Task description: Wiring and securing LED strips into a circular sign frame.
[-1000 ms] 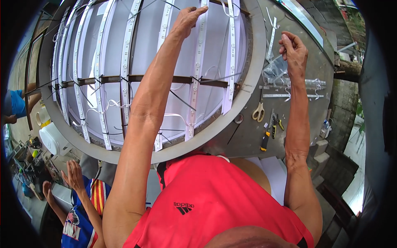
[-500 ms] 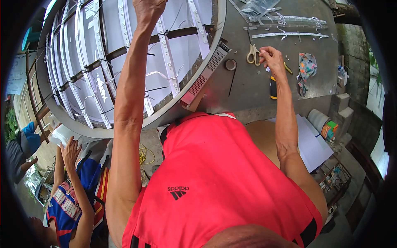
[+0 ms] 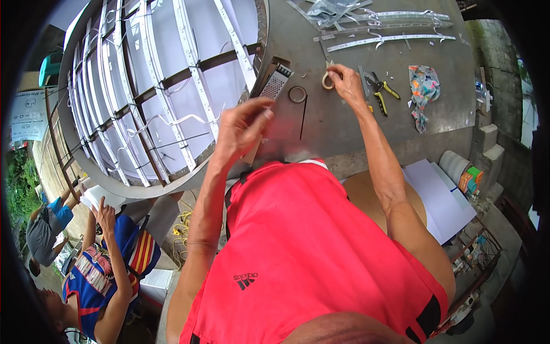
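Observation:
My right hand (image 3: 348, 86) is at the scissors (image 3: 327, 81) on the grey metal table, its fingers pinched on the cream-coloured handle. My left hand (image 3: 243, 131) hovers by the near right rim of a large round sign frame (image 3: 192, 179), fingers curled toward the thumb. Whatever those fingers may hold cannot be made out. Inside the frame, white LED strips (image 3: 192, 66) run across dark metal bars, with loose white wires and black cable ties. Just beyond my left hand lies a perforated metal power supply (image 3: 276, 82).
A dark tape roll (image 3: 297, 94), yellow-and-black pliers (image 3: 382, 89), a patterned cloth (image 3: 423, 94) and more LED strips (image 3: 389, 41) lie on the table. A plastic bag (image 3: 329, 12) is at its far side. At left another person's hand (image 3: 104, 217) touches a white object (image 3: 103, 196).
My left hand has come back from over the round frame to its near right rim. My right hand has moved left onto the scissors. The view has shifted, uncovering the pliers.

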Tool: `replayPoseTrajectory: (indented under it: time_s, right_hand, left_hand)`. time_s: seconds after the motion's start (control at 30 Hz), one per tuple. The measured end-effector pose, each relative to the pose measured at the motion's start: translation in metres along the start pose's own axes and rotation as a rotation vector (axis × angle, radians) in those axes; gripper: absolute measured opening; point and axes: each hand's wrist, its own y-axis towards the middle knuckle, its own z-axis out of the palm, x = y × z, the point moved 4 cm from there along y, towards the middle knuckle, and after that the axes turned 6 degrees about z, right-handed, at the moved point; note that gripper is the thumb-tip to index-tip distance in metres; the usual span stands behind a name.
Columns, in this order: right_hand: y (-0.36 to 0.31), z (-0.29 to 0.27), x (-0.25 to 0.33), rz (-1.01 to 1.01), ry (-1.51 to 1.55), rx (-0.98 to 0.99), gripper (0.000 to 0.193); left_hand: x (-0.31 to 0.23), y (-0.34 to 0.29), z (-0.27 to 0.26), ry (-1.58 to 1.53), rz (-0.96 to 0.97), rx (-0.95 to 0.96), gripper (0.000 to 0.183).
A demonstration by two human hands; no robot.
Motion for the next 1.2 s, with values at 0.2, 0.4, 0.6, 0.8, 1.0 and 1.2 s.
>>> replayPoseTrajectory:
  time_s: [0.2,0.4,0.6,0.8,1.0,1.2]
  right_hand:
    - [0.102,-0.043,0.049,-0.407,-0.204,-0.233,0.022]
    - [0.171,-0.036,0.072,-0.624,-0.811,-0.146,0.024]
    - [0.195,-0.021,0.069,-1.010,-0.907,-0.170,0.019]
    - [0.197,-0.023,0.071,-1.089,-0.917,-0.116,0.009]
    - [0.185,-0.023,0.066,-1.014,-0.812,-0.058,0.009]
    - [0.166,-0.036,0.061,-0.989,-0.717,0.007,0.011]
  left_hand:
    - [0.017,0.021,0.058,0.231,0.011,0.231,0.034]
    - [0.014,0.049,0.074,0.246,0.009,0.216,0.034]
    - [0.032,0.059,0.079,0.242,-0.007,0.114,0.033]
    - [0.059,0.068,0.102,0.294,0.020,0.130,0.032]
    - [0.054,0.080,0.110,0.237,-0.052,0.118,0.033]
    - [0.067,0.096,0.116,0.205,0.023,-0.061,0.044]
